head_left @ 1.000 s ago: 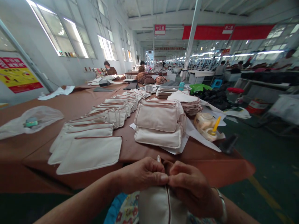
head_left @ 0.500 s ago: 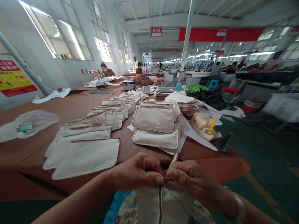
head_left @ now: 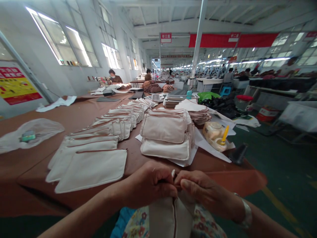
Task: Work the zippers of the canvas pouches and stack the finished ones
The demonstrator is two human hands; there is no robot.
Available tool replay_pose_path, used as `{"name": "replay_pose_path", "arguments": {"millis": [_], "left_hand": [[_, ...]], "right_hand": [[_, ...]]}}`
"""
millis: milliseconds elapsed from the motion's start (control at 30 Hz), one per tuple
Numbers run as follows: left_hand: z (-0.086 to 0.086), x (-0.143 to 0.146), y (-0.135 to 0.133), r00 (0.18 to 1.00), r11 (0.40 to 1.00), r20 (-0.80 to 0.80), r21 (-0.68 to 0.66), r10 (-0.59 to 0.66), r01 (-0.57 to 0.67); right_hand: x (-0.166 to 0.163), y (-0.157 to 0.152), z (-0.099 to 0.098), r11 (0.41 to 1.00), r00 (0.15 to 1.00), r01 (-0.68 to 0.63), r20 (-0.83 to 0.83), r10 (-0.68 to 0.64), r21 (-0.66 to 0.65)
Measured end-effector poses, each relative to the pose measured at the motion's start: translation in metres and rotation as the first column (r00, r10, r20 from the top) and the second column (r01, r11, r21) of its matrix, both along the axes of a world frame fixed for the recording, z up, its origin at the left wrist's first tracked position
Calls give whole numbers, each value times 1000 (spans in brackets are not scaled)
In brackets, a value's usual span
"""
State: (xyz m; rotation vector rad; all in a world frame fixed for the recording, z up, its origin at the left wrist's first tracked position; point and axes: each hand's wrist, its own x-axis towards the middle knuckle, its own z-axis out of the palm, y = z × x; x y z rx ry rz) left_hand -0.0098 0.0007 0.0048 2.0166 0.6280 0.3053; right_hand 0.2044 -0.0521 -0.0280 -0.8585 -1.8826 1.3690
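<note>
A cream fabric pouch piece (head_left: 162,216) with a brown-edged slit down its middle hangs over my lap. My left hand (head_left: 155,180) pinches its upper end, thumb and fingers closed at the brown edging. Close beside it, my right hand (head_left: 198,185) grips the same end from the other side, its fingertips almost meeting the left ones. The exact spot between the fingertips is partly hidden. On the table just ahead, a stack of similar cream pouches (head_left: 164,148) sits on white paper, and a fanned row of them (head_left: 96,168) spreads to the left.
A glue container (head_left: 214,130) with a yellow-handled brush (head_left: 225,134) stands at the right of the brown-covered table (head_left: 198,165). A dark pointed object (head_left: 238,154) lies at the corner. A plastic bag (head_left: 42,129) lies far left. Other people sit further back.
Both hands have drawn closer together at the top of the pouch piece. Its pale end, which stuck up between them, now shows less. The pouch piece looks narrower and more folded.
</note>
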Motion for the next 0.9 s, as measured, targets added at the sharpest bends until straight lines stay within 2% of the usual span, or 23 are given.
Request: {"name": "replay_pose_path", "arguments": {"millis": [67, 200, 333, 467, 567, 633, 667, 733, 800, 833, 900], "left_hand": [[4, 0, 0, 1000, 1000, -3, -24, -19, 19], [14, -6, 2, 999, 972, -36, -236, -10, 1], [21, -11, 6, 999, 961, -48, -277, -19, 5], [17, -4, 5, 1000, 941, -14, -337, 28, -31], [9, 2, 3, 999, 936, 15, -349, -46, 48], [3, 5, 1, 996, 946, 34, -310, -87, 93], [2, 5, -1, 995, 964, 40, -250, -88, 95], [0, 2, -3, 997, 996, 1, -50, -76, 75], [0, -3, -4, 996, 990, -79, 130, -48, 58], [2, -6, -4, 993, 985, -109, 160, -42, 59], [5, -6, 0, 994, 992, -91, 108, -56, 66]], "right_hand": [[-2, 3, -1, 999, 1000, -1, -2, 1, 39], [-4, 4, -8, 997, 999, 21, -47, -17, 81], [-3, 4, -10, 998, 999, 18, -50, -14, 62], [-2, 4, -9, 995, 999, 32, -26, -30, 94], [1, 5, -12, 994, 999, 34, -18, -32, 100], [2, 6, -16, 995, 999, 15, -41, -11, 95], [3, 7, -18, 996, 998, 3, -58, 2, 88], [4, 10, -22, 998, 996, -22, -90, 27, 53], [7, 11, -25, 999, 993, -38, -115, 37, -3], [9, 12, -26, 999, 991, -40, -128, 35, -32], [17, 12, -26, 997, 987, -23, -158, 12, -70]]}}
